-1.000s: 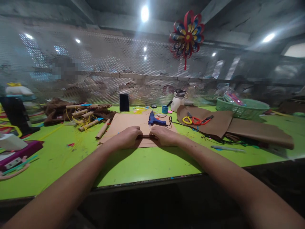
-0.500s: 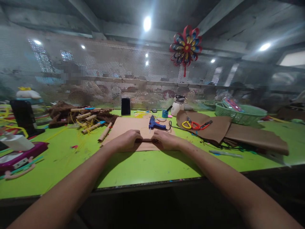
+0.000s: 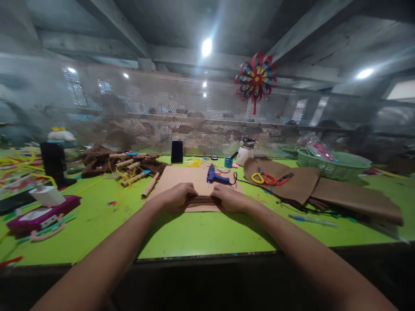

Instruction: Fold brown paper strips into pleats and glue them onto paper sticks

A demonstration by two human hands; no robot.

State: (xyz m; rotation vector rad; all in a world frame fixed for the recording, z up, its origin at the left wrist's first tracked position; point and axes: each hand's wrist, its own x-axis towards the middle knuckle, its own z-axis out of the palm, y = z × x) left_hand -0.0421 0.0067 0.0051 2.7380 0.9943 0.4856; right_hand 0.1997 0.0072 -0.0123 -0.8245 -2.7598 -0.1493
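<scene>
Cardboard (image 3: 183, 175) as landmark: noted purple power strip (image 3: 66, 208) well to its left, rolled paper tube (image 3: 150, 185) at its left edge. Above its near part, pinched left end of folded brown paper strip (image 3: 202, 201) with left hand (image 3: 177, 196). Observed blue glue gun (image 3: 217, 176) lying on it. Pinched strip's right end above it with right hand (image 3: 231, 198). Found green basket (image 3: 352, 161) well to its right.

I log the bare left forearm (image 3: 125, 242) and right forearm (image 3: 292, 239) converging forward, left hand (image 3: 180, 196) and right hand (image 3: 229, 198) facing each other, near but apart, knuckles up, fingers curled into a pinch on both sides.
</scene>
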